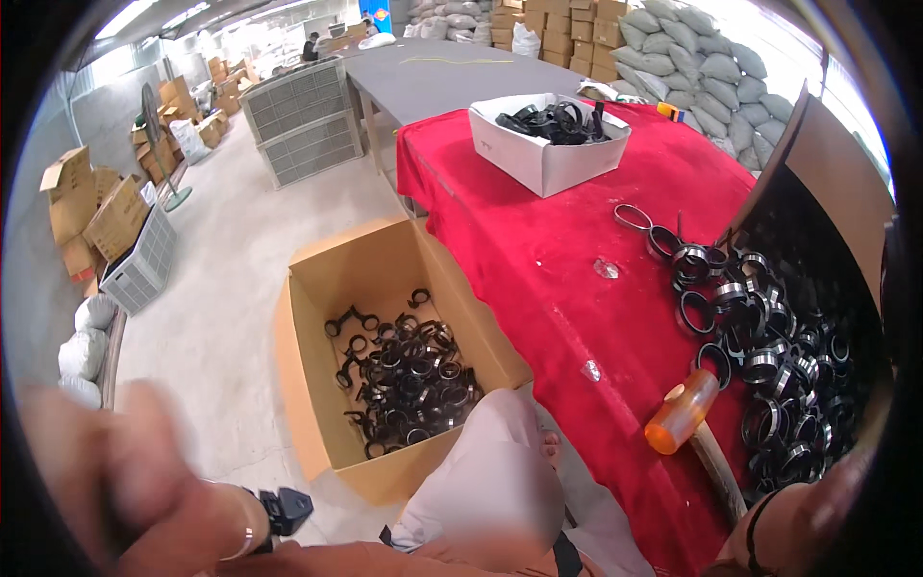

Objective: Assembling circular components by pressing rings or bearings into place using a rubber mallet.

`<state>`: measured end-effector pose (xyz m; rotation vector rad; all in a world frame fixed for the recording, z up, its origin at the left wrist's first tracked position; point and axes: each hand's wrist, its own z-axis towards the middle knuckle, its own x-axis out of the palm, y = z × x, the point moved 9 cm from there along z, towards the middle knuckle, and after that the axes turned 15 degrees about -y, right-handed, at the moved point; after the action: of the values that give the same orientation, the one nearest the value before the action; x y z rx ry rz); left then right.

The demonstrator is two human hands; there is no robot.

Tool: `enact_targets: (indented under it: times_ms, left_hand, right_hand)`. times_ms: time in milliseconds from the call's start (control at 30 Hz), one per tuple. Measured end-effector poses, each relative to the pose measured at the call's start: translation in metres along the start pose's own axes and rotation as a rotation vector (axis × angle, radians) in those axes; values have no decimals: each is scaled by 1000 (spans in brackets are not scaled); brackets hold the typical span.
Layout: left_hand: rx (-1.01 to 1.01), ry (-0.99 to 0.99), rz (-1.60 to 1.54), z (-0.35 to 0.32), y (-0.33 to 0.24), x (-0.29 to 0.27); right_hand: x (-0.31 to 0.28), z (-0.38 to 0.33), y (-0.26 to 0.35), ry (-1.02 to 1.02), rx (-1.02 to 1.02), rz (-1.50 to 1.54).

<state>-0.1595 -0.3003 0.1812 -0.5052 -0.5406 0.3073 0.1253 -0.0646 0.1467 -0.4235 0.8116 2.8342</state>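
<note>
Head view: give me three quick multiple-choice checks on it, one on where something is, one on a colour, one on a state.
1. Where does the mallet lie?
A. on the red cloth beside the ring pile
B. in the floor carton
C. in the white box

2. What colour is the mallet's head?
A. blue
B. orange
C. green

3. How is the brown carton on the floor?
A. taped shut
B. open, empty
C. open, black rings inside

Answers: 1 A, it rests on the red cloth beside the black rings. 2 B, the head is translucent orange. 3 C, its flaps stand open over a heap of rings.
</note>
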Motion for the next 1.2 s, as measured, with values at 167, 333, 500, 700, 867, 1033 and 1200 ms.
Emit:
enact_targets:
  times_ms: [167, 333, 500, 700, 867, 1033, 1200]
  left_hand:
    - [-465, -125, 33, -59, 154, -33]
    - [-1156, 105, 274, -161, 265, -20]
    - [-1145, 221, 230, -169, 312, 25]
    - [-1030, 260, 242, -134, 340, 65]
    - [-940, 200, 386, -111, 366, 78]
    - [-411, 136, 789, -81, 382, 72]
    - [-234, 76, 933, -78, 409, 77]
  right_hand:
    - [25, -8, 10, 75, 76, -7]
    - [65, -68, -64, 495, -27, -422]
    - [33, -122, -104, 462, 48, -688]
    - [20, -128, -131, 420, 60, -619]
    - [16, -133, -141, 403, -23, -614]
    - [14, -122, -136, 356, -106, -633]
    - [10, -119, -140, 351, -35, -647]
